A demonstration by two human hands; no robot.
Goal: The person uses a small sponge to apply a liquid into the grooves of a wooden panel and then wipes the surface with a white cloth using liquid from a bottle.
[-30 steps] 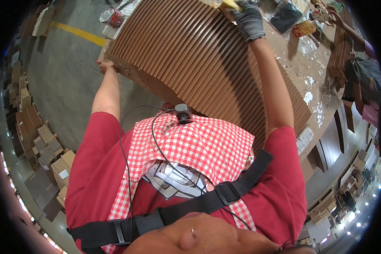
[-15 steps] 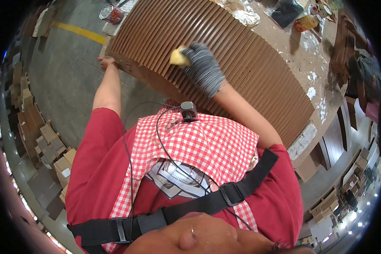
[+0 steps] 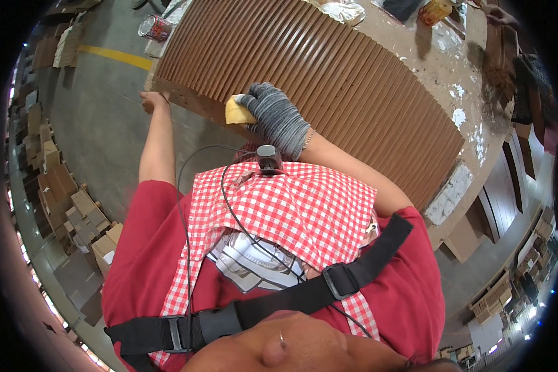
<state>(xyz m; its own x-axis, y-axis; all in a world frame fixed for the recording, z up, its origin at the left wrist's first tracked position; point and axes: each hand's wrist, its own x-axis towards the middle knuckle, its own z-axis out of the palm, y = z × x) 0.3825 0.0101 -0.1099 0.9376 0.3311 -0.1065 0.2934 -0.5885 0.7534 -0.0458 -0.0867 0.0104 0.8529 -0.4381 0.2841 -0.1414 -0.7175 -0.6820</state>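
- With fingers [image 3: 264,93] of the gloved right hand [image 3: 278,119] curled closed, grips the yellow sponge [image 3: 237,111] at the near edge of the ribbed panel [image 3: 328,80]; cannot tell whether pressed against it.
- Has the bare left hand [image 3: 156,103] at the near left corner of the desk [image 3: 428,65]; cannot tell how far opened, or whether closed on the edge.
- For the sponge, expect little weight and a soft, springy give; pinch by the sides.
- For the panel, lying across the desk, expect likely stiffness along the ribs; hold by an outer edge.
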